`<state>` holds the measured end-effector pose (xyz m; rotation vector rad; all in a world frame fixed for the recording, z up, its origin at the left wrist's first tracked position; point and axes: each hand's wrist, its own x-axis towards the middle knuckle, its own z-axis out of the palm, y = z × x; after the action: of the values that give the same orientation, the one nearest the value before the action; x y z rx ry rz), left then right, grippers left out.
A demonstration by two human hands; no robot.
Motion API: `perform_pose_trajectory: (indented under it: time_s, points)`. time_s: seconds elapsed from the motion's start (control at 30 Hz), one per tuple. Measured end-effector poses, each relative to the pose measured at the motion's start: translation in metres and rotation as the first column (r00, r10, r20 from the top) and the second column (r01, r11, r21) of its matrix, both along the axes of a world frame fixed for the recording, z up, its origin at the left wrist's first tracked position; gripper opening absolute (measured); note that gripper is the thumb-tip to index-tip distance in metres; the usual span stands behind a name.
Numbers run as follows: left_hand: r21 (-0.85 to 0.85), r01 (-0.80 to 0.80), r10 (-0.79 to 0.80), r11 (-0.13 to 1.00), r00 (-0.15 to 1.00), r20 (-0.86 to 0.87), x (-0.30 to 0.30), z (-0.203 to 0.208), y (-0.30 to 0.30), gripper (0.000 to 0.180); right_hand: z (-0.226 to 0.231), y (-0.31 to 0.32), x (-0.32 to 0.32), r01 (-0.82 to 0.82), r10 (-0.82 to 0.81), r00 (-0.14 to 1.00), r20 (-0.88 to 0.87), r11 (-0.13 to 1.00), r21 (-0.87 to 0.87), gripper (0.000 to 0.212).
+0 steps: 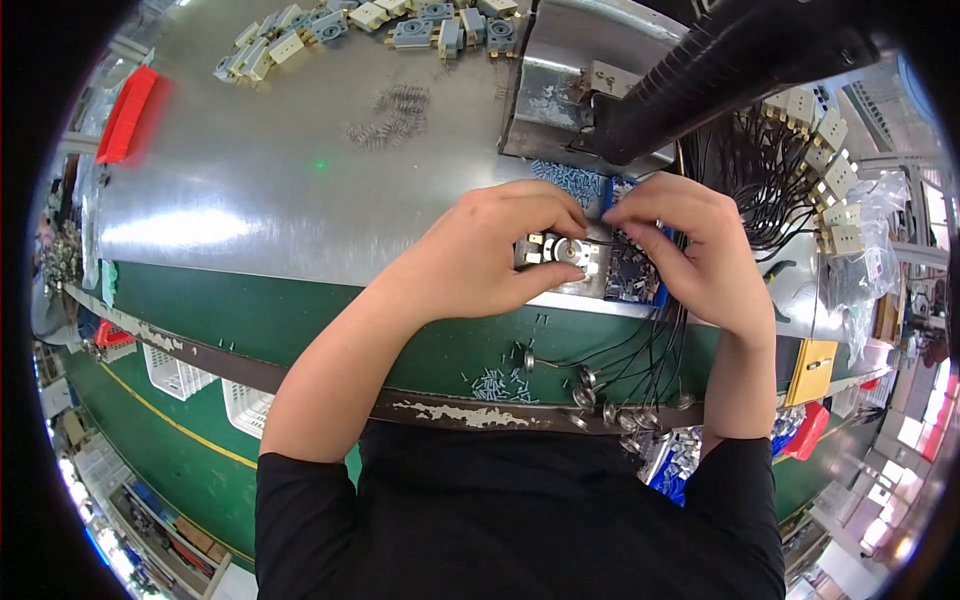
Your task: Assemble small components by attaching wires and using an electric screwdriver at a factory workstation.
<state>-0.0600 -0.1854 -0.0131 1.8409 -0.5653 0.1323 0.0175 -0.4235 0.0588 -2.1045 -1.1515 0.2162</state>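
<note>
My left hand (485, 250) grips a small switch-like component (570, 250) with a round metal top and brass-coloured terminals, thumb and fingers on opposite sides of it. Just to its right, my right hand (705, 250) is closed in a pinch over a blue tray (660, 295) of small dark metal parts. Whatever sits between those fingertips is too small to make out. Behind both hands lies a heap of small bluish screws (568, 180).
Grey and cream components (410, 32) line the table's far edge, near loose springs (390, 115). A black cylindrical tool (690, 85) slants over the back right. Black cables (750, 170) with cream connectors lie rightward. Loose screws (497, 385) and round metal pieces (585, 395) lie on the green front strip.
</note>
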Motion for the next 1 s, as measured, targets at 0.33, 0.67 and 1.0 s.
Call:
perform_pose_trajectory:
  time_s: [0.33, 0.67, 1.0]
  points:
    - [-0.010, 0.021, -0.021, 1.000, 1.000, -0.010, -0.001, -0.002, 0.003, 0.030, 0.003, 0.016, -0.013, 0.120, -0.098, 0.925, -0.368, 0.992, 0.038, 0.028]
    - [0.012, -0.009, 0.009, 1.000, 1.000, -0.024, -0.001, 0.000, 0.000, 0.032, 0.003, 0.024, -0.027, 0.117, -0.129, 0.988, -0.081, 0.985, -0.129, 0.028]
    - [0.019, 0.023, -0.023, 1.000, 0.999, -0.027, 0.002, 0.003, 0.001, 0.034, -0.011, -0.005, -0.024, 0.352, -0.422, 0.890, 0.171, 0.876, 0.329, 0.038]
